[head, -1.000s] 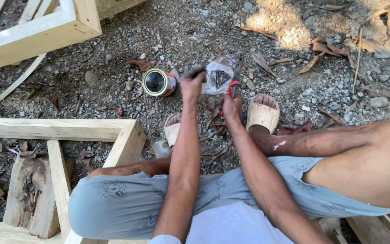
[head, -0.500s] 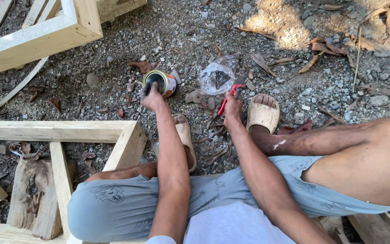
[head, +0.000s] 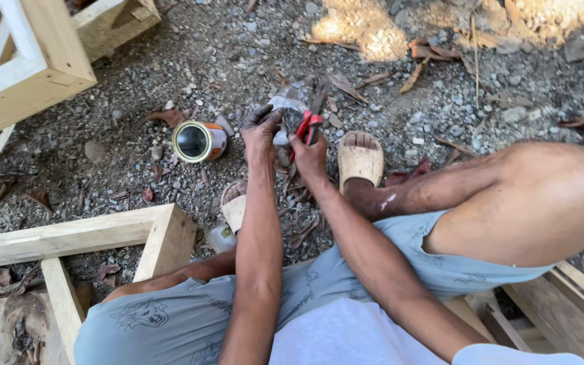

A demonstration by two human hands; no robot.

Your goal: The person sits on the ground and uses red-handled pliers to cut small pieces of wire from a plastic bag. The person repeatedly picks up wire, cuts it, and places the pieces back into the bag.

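Observation:
My left hand (head: 262, 130) is closed on the edge of a crumpled clear plastic bag (head: 290, 96) lying on the gravel; something small and dark shows at its fingertips. Right beside it, my right hand (head: 310, 154) grips red-handled pliers (head: 313, 116), whose dark jaws point up over the bag. The two hands almost touch. An open tin can (head: 195, 140) lies on its side on the ground, a hand's width left of my left hand.
I squat on grey gravel with dry leaves, in beige sandals (head: 360, 157). A pale wooden frame (head: 89, 233) lies at lower left and another (head: 42, 64) at upper left. Boards (head: 562, 297) lie at lower right.
My left hand has left the tin can and swung right to the plastic bag. My right hand has lifted the pliers up to the bag beside it.

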